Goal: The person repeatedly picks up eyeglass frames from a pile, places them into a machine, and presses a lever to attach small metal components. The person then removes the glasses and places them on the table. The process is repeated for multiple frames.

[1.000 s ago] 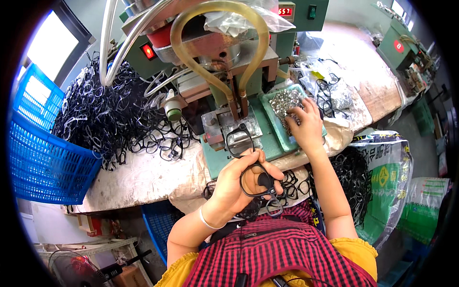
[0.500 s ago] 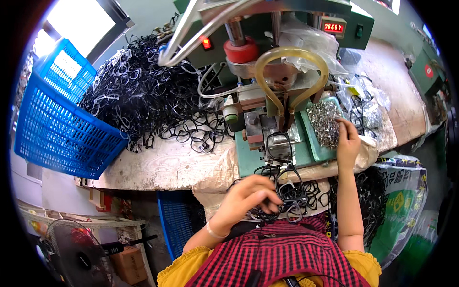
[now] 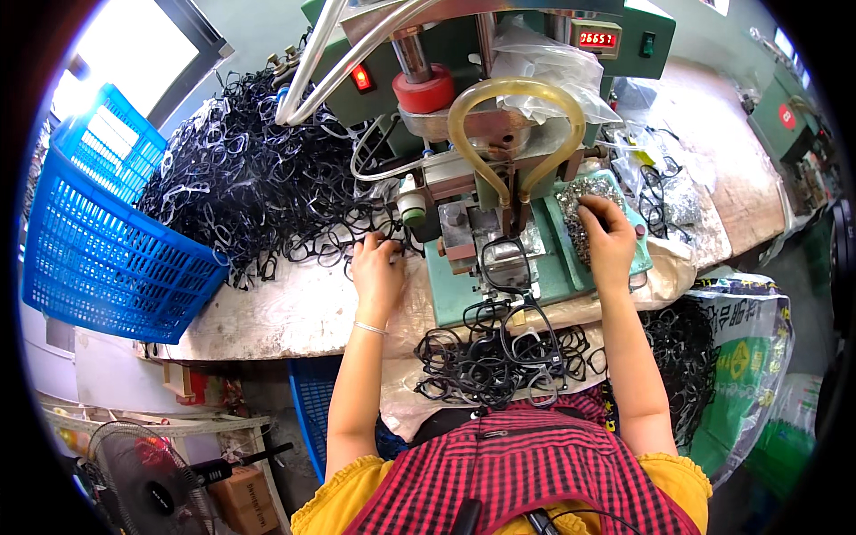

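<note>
At the near edge of a large heap of black eyeglass frames [image 3: 259,169], my left hand [image 3: 378,276] reaches down with curled fingers closed on an eyeglass frame. My right hand [image 3: 611,245] is over the right part of a green tray [image 3: 640,254] of small shiny metal parts [image 3: 573,214]. Its thumb and fingertips are pinched; whatever is between them is too small to make out. Between my hands, a black eyeglass frame [image 3: 531,334] lies lengthwise on the metal fixture of a green press [image 3: 446,290], under a looped yellowish tube [image 3: 455,116]. Neither hand touches it.
More black frames [image 3: 455,361] lie near my lap at the bench's front edge. A tilted blue plastic basket [image 3: 116,259] stands at left, a fan [image 3: 147,481] below it. On the right are clear plastic bags [image 3: 682,205] and a printed sack [image 3: 740,357].
My left hand has moved from the frame at the press, away and left to the heap. My right hand stays at the tray, fingers now pinched. The whole view has shifted slightly.
</note>
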A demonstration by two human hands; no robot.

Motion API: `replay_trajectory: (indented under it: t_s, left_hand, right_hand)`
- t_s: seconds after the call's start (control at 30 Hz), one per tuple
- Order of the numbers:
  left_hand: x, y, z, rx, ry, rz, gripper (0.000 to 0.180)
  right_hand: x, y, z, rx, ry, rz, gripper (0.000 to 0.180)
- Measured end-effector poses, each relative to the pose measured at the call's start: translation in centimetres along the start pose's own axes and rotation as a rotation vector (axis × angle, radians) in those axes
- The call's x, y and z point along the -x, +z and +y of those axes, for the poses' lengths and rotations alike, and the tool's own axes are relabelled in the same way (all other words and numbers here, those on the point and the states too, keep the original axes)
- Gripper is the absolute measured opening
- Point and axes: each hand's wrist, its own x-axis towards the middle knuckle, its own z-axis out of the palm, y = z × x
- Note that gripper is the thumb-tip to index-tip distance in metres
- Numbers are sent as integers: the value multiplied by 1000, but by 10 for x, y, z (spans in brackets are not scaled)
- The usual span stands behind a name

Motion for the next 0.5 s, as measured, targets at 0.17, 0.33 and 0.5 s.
replay_trajectory:
  t_s: [0.17, 0.33, 0.5]
  left_hand:
    - [30, -9, -30, 68, -40, 66, 8]
    - [30, -24, -48, 388, -158, 254, 15]
    - [11, -38, -20, 896, -382, 345, 17]
  right_hand:
    - [23, -60, 7, 249, -61, 117, 14]
    - [41, -65, -9, 176, -78, 57, 13]
    - [20, -1, -76, 76, -287, -239, 16]
